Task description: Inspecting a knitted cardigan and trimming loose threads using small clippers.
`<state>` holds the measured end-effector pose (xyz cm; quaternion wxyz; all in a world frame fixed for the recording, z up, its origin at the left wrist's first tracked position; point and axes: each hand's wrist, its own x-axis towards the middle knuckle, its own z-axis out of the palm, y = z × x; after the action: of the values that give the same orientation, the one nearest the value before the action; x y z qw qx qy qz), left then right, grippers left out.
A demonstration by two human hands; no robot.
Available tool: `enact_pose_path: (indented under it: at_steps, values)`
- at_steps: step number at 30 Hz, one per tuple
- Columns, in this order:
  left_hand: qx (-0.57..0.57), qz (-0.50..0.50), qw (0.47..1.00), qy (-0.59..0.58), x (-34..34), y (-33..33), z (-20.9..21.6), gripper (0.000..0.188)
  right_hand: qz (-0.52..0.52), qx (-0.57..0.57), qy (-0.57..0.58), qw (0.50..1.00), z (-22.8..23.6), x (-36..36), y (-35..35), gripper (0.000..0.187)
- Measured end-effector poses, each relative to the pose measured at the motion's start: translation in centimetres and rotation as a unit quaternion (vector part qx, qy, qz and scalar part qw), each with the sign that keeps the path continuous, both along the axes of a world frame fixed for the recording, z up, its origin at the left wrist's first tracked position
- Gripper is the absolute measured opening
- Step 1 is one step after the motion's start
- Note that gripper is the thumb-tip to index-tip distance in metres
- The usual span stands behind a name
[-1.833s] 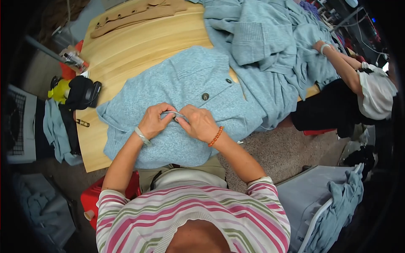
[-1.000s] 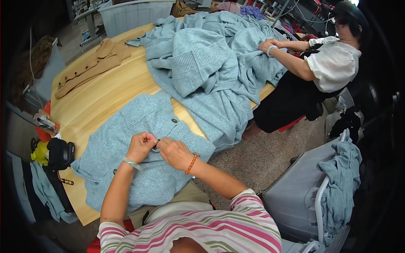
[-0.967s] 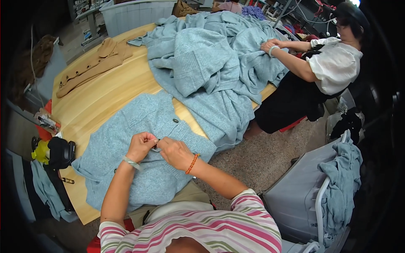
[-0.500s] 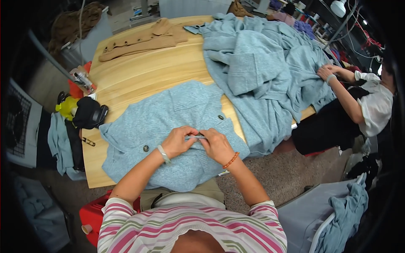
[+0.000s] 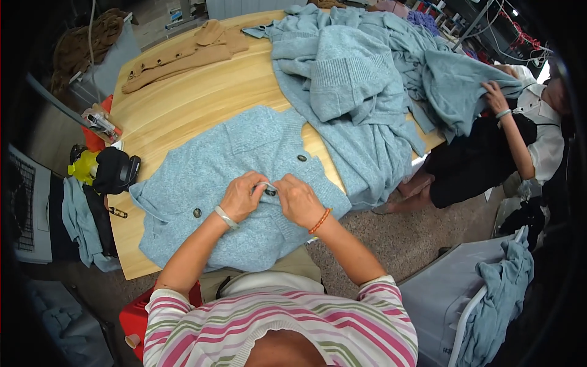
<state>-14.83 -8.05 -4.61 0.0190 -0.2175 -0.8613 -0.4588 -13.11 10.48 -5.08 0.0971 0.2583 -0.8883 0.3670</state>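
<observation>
A light blue knitted cardigan [image 5: 202, 156] lies spread at the near side of the wooden table, with dark buttons along its front. My left hand [image 5: 243, 197] pinches a raised fold of its front edge between thumb and fingers. Close beside it on the right, my right hand [image 5: 298, 200] has its fingers closed on the same edge. A dark button [image 5: 269, 192] shows between the two hands. Two other buttons lie apart from my fingers, one button [image 5: 197, 213] to the left and one button [image 5: 301, 158] farther right. My right fingertips are partly hidden.
A heap of blue knitwear [image 5: 351, 79] covers the table's far right, where a co-worker [image 5: 513, 134] lifts one piece. A folded tan cardigan [image 5: 183, 58] lies at the far left. A black pouch [image 5: 115, 171] sits on the left table edge. A grey bin [image 5: 452, 287] stands lower right.
My hands have drawn slightly apart, and a button now shows between them. The co-worker has raised a blue piece off the heap. The whole view has shifted a little.
</observation>
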Motion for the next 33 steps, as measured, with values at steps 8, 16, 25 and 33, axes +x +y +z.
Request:
enact_pose_path:
  at_steps: [8, 16, 25, 33]
  values:
    - [-0.062, 0.048, 0.997, 0.013, 0.2, -0.1, 0.3, 0.014, -0.015, 0.111, 0.015, 0.994, 2.7, 0.2, 3.1, 0.019]
    - [-0.001, -0.006, 0.995, 0.099, -1.9, 5.7, 2.4, 0.016, -0.093, 0.184, -0.035, 0.978, 4.3, 0.9, 8.3, 0.01]
    - [-0.281, -0.019, 0.959, -0.032, -7.7, 11.1, -0.1, 0.013, -0.146, 0.146, 0.014, 0.978, 2.9, -0.1, 8.0, 0.014]
    - [0.046, -0.083, 0.948, -0.302, -7.7, 10.4, 1.5, 0.01, -0.108, 0.031, -0.009, 0.994, 2.1, -0.7, 7.7, 0.015]
